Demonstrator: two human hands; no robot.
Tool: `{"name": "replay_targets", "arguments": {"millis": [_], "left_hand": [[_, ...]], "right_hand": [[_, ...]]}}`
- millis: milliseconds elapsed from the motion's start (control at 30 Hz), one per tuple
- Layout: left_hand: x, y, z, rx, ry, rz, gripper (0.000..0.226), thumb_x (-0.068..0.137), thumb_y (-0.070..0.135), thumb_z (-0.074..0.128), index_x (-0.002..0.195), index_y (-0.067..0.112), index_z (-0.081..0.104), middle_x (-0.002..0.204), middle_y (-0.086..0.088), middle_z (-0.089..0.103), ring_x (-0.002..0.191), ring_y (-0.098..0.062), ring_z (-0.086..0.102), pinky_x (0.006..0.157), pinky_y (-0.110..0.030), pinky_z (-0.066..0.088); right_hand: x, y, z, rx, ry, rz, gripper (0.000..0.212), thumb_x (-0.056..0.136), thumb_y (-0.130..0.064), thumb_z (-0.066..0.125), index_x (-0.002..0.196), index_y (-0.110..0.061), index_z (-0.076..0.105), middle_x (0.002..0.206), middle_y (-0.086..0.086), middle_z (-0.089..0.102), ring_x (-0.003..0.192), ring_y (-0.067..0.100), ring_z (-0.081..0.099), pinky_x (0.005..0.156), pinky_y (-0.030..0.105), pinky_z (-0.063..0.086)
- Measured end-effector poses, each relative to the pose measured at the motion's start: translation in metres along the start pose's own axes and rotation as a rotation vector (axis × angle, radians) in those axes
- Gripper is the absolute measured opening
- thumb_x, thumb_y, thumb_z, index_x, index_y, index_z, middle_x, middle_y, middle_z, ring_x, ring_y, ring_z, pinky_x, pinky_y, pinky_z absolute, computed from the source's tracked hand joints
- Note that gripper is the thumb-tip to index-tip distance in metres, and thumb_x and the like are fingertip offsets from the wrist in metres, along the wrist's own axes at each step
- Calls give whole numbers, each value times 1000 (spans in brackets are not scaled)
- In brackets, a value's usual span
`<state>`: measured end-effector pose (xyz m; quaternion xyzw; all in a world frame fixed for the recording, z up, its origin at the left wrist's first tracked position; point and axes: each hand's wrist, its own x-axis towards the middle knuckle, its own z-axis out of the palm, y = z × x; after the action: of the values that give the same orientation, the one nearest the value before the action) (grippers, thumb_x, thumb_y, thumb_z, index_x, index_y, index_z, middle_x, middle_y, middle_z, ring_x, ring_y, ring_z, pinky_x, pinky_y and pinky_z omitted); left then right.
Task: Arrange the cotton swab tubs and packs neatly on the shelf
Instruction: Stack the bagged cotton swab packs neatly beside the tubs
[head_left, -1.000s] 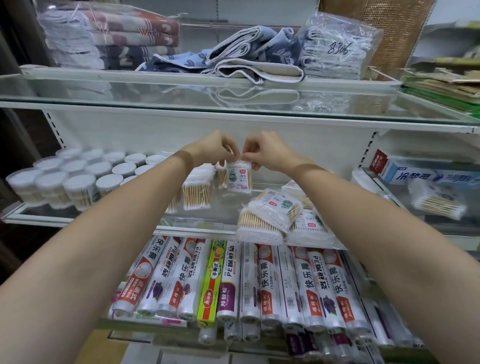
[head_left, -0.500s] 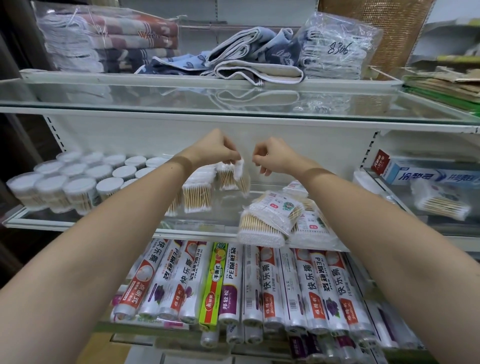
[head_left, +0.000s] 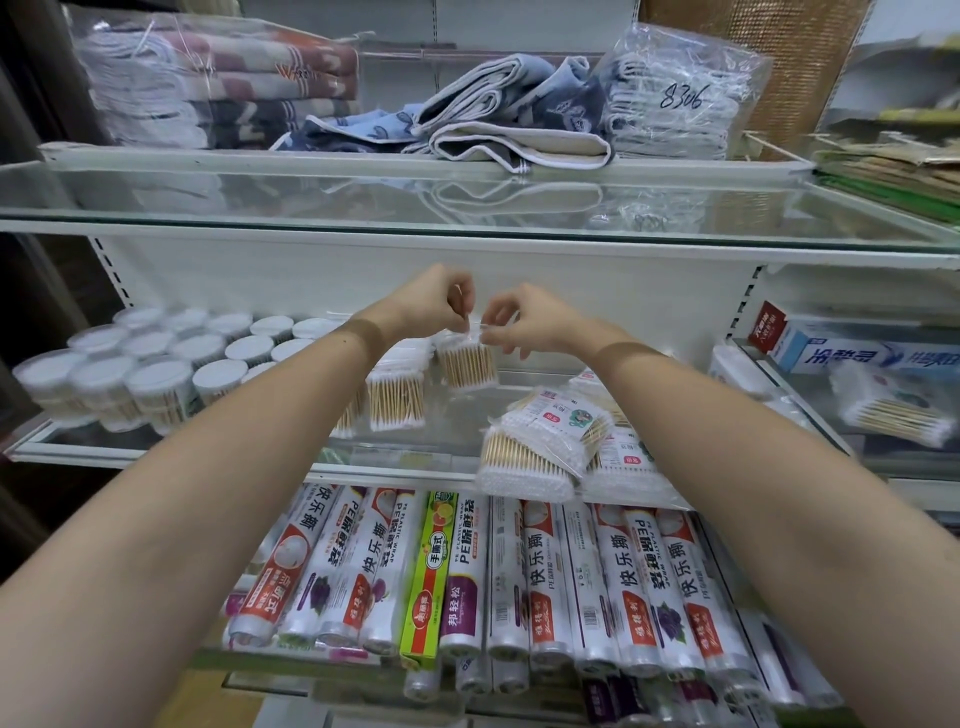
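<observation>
The white metal shelf unit with glass boards (head_left: 467, 236) fills the view. On its top board lie folded striped and blue-grey towels in clear plastic (head_left: 218, 83), well back from the front edge. Under the middle glass shelf (head_left: 171, 452), a lower board carries a row of long plastic-wrap rolls in white, red and purple sleeves (head_left: 545, 582), lying side by side with their ends toward the front edge.

On the middle glass shelf, the left end holds a block of round clear cotton swab tubs with white lids (head_left: 156, 358), standing upright in close rows, touching one another. Near the shelf's middle stand upright clear packs of wooden-stick cotton swabs (head_left: 397, 397), just beside the tubs. Toward the right, at the front edge, a loose heap of flat cotton swab packs with printed labels (head_left: 540, 441) lies tilted, one pack overlapping another, the lowest one jutting over the edge.

Both bare forearms reach in from the bottom corners and meet above the shelf's middle. Between them hangs 1 small clear pack of wooden cotton swabs (head_left: 467, 364), upright, held off the glass, just right of the standing packs. The left hand (head_left: 431, 304) pinches the pack's top seal with its thumb and fingers curled close. The right hand (head_left: 524, 319) pinches the same seal from the other side with thumb and forefinger, its other fingers loosely spread and hanging downward.
</observation>
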<state>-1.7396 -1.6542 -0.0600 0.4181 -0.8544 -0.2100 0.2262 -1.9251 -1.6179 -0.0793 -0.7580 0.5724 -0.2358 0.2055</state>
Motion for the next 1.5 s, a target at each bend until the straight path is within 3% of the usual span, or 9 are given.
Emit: {"name": "replay_targets", "arguments": {"millis": [100,267,400,500,733,900,1067,1200,1500], "left_hand": [[3,-3,4,8,-3,-9,26,75,-9,74,81,11,59,75,-7,65,73,-23,64,69,-34,52],[8,-13,12,56,-17,-57,20,74,3,82,85,11,67,78,-3,64,74,-21,60,71,-38,53],[8,-24,17,262,-67,-123,25,70,20,89,87,10,73,82,-2,70,77,-22,63,72,-35,51],[7,-25,21,338,-36,-140,24,70,26,89,86,15,74,83,-2,69,79,-22,61,68,-32,48],[12,-29,30,397,16,-157,24,76,23,84,91,14,67,89,-3,65,83,-25,60,66,-31,42],[15,-28,30,470,15,-145,29,74,24,85,75,16,58,80,-4,61,80,-25,54,64,-31,37],[20,-18,33,535,-71,-156,24,78,16,82,82,14,58,86,-7,61,84,-28,56,68,-35,42],[31,-8,34,459,-145,-152,20,81,5,72,92,15,58,91,-6,60,83,-26,55,67,-32,40],[59,39,68,172,-119,19,3,84,8,68,85,10,68,79,-3,63,76,-21,57,66,-26,41]], "right_hand": [[2,0,5,1,12,21,13,90,-18,72,96,-7,68,80,13,73,65,20,71,57,29,58],[7,0,14,-16,113,57,8,93,-6,66,91,1,67,75,18,73,58,22,66,51,19,53],[13,3,25,-11,121,91,6,94,-3,63,89,-1,66,76,19,74,58,22,67,54,22,55],[19,6,30,-33,122,129,6,91,-6,65,85,-8,65,77,16,75,64,22,72,66,31,60],[28,7,38,-139,84,159,20,86,-19,77,99,-9,64,98,12,70,85,26,68,83,40,58],[32,9,42,-146,99,164,22,87,-22,76,98,-13,59,98,7,62,83,24,60,78,39,54],[32,11,42,-163,108,167,24,87,-23,76,100,-14,57,98,4,57,90,23,56,74,32,46],[21,15,30,-112,52,160,38,81,-26,82,110,-13,60,98,1,63,85,17,58,75,31,49],[-18,59,-21,-223,197,305,14,84,-2,68,98,-4,71,89,7,64,87,24,61,69,24,39]]}}
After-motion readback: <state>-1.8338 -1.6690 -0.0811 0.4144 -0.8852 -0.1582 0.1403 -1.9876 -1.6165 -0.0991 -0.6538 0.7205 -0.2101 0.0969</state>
